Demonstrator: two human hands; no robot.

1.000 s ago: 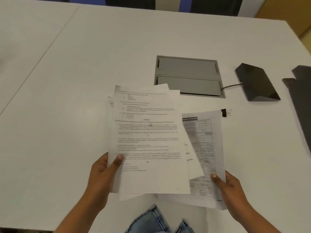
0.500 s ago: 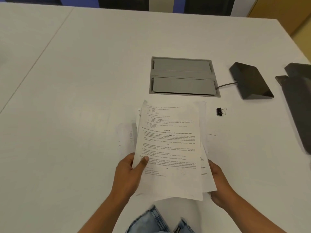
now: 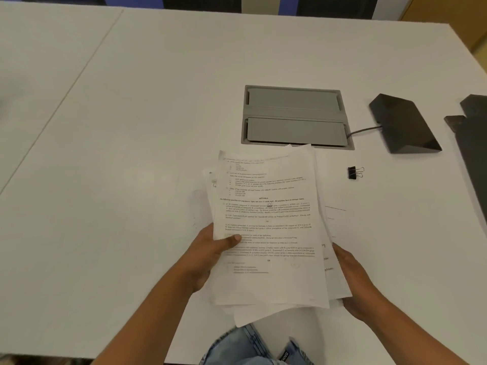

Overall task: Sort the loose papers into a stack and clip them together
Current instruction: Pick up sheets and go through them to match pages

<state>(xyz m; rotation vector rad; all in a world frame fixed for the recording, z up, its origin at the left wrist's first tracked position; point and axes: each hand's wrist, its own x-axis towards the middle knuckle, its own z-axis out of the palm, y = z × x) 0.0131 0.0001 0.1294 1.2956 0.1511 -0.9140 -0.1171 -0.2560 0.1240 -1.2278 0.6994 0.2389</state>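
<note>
A loose bundle of printed papers (image 3: 268, 222) is held above the near edge of the white table (image 3: 131, 154). The sheets overlap unevenly, with corners sticking out at the left, right and bottom. My left hand (image 3: 213, 251) grips the bundle's left edge, thumb on the top sheet. Against the right edge, my right hand (image 3: 350, 280) supports the bundle from beside and below. A small black binder clip (image 3: 354, 172) lies on the table to the right of the papers, apart from them.
A grey hatch (image 3: 295, 117) is set into the table behind the papers. A cable runs from it to a black wedge-shaped box (image 3: 403, 125). Dark flat pieces (image 3: 471, 143) lie at the right edge. A seam (image 3: 66, 96) crosses the table's left.
The spread-out sheets have been drawn together into one rough bundle. My right hand moved left with its sheets to meet the left hand's pile, and both hands shifted right.
</note>
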